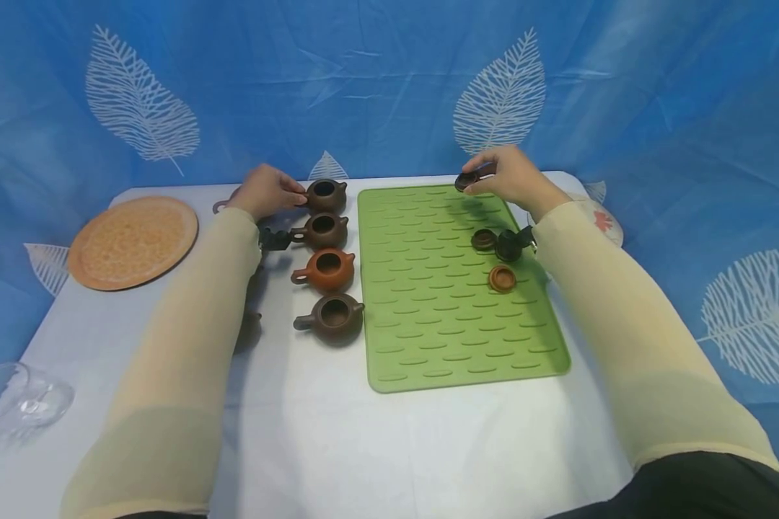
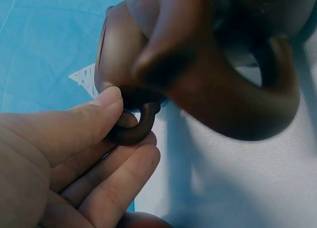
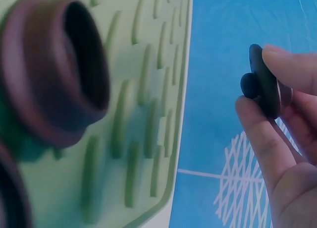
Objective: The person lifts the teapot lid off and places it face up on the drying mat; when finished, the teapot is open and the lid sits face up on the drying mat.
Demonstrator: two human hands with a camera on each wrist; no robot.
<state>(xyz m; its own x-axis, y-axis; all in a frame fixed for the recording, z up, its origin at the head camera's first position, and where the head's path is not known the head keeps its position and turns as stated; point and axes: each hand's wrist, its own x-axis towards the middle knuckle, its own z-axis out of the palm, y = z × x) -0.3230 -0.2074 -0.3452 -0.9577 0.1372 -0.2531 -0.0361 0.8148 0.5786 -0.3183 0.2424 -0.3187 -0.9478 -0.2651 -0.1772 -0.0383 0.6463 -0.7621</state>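
My left hand (image 1: 269, 191) pinches the handle of the farthest dark brown teapot (image 1: 325, 194) in a column of lidless teapots, thumb on one side and fingers on the other in the left wrist view. That teapot stands on the white table, its spout to the right. Over the far right of the green mat (image 1: 422, 303), my right hand (image 1: 509, 176) holds a small dark teapot lid (image 1: 466, 181). The right wrist view shows this lid (image 3: 267, 84) tilted on edge between thumb and fingers, its round knob facing left.
Nearer in the column stand a dark teapot (image 1: 324, 232), an orange-brown teapot (image 1: 329, 271) and a brown teapot (image 1: 335, 319). A brown lid (image 1: 483, 239) and an orange-brown lid (image 1: 502, 279) lie on the mat. My left sleeve partly hides another teapot (image 1: 249, 331). A round board (image 1: 133, 241) lies left.
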